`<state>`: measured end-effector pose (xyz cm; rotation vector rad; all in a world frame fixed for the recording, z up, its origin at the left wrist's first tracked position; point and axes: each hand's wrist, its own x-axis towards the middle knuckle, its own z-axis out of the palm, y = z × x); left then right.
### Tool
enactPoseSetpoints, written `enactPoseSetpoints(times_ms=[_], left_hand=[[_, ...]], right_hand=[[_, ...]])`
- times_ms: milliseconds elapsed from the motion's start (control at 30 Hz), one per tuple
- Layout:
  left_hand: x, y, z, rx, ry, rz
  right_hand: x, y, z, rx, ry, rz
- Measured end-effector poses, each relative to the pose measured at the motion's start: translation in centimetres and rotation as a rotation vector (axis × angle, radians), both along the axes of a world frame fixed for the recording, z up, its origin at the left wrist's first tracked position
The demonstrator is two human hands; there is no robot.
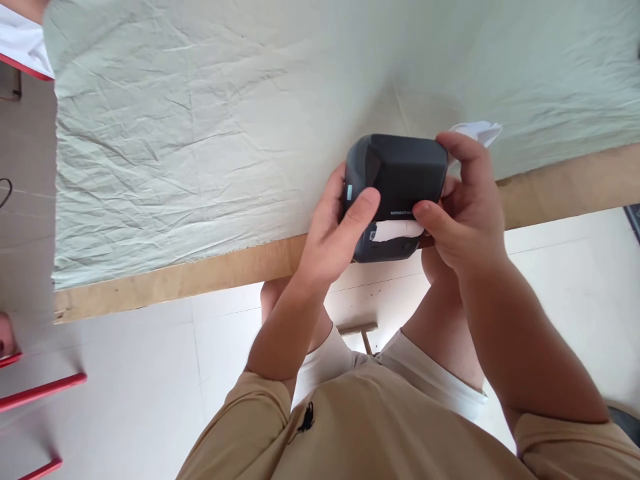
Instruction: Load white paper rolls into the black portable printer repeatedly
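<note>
A small black label printer (407, 173) is held between both hands, above the table's near edge. White paper (399, 231) shows in the slot across its lower front. My left hand (333, 233) wraps the printer's left side, thumb lying on its top face. Gripping the right side is my right hand (467, 207), with its thumb by the printed lettering near the slot. Some of the fingers are hidden behind the body. Just beyond my right hand, a crumpled white piece (477, 131), paper or thin plastic, lies on the cloth.
A wrinkled pale green cloth (200, 133) covers the table, leaving a bare wooden edge (175, 280) along the front. Red bars (45, 392) stand at the lower left. At the upper left, part of another person's white, red-trimmed clothing (23, 40) shows.
</note>
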<state>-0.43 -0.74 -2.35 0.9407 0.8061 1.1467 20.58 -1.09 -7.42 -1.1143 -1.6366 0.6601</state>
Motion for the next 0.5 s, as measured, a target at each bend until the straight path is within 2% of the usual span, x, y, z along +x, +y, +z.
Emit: enactPoseSetpoints(times_ms=[67,133,267,400,500], left_hand=[[0.0,0.1,-0.3,-0.022,-0.068,-0.02],[0.0,0.2,-0.9,-0.053,-0.108,0.015],[0.0,0.5,-1.4,-0.071,-0.079,0.075],[0.2,0.5,-1.1,-0.071,-0.082,0.094],[0.2,0.5,-1.0,-0.07,-0.111,0.089]], right_hand=[[0.3,0.1,-0.3,0.006,0.037,0.027],[0.2,0.1,-0.1,0.019,0.068,0.065],[0.2,-0.2,0.7,-0.01,0.07,0.109],[-0.1,-0.8,2.2,0.023,0.022,0.001],[-0.8,-1.1,4.2,0.115,-0.019,-0.11]])
